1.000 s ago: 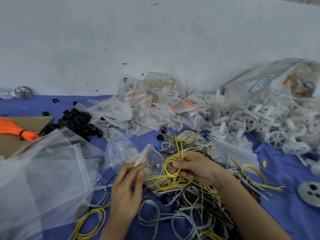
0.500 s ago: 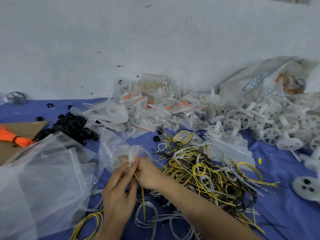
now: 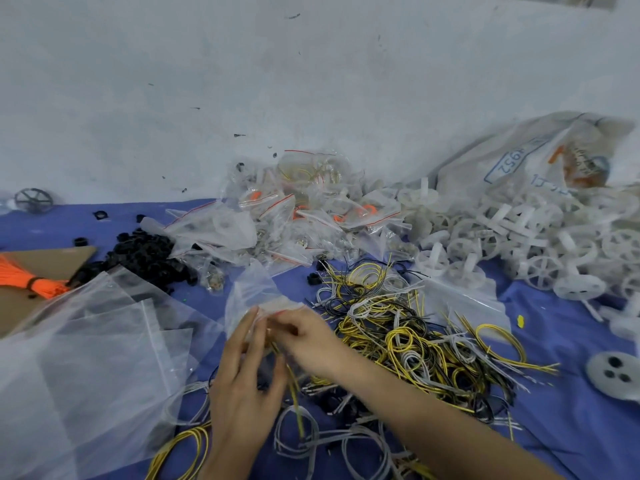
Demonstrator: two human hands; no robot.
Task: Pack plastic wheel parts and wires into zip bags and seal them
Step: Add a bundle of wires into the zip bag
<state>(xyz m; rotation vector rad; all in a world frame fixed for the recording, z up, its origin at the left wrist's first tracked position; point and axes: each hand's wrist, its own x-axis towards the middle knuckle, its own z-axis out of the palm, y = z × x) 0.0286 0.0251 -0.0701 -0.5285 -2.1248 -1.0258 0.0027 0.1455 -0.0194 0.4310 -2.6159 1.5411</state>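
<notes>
Zip bag: small, clear, held over the bench at front centre, its mouth between both hands and its body standing up behind the fingers. Contents too blurred to tell.

Left hand: fingers extended upward, tips pinching the near edge of the bag's mouth.

Right hand: fingers curled at the bag's mouth, gripping a yellow wire whose free end trails down toward the viewer between the two hands.

Loose wires: tangled heap of yellow, black and grey loops, just right of the hands; more grey and yellow loops lie under the forearms.

Wheel parts: white plastic, spoked, heaped at right rear, against a large printed sack.

Filled bags: pile at centre rear, against the wall.

Empty bags: loose stack of larger clear bags, front left.

Black parts: small heap, left rear, beside the filled bags.

Orange bundle: tied, lying on cardboard, far left.

Grey disc: three holes, lying flat at the right edge.
</notes>
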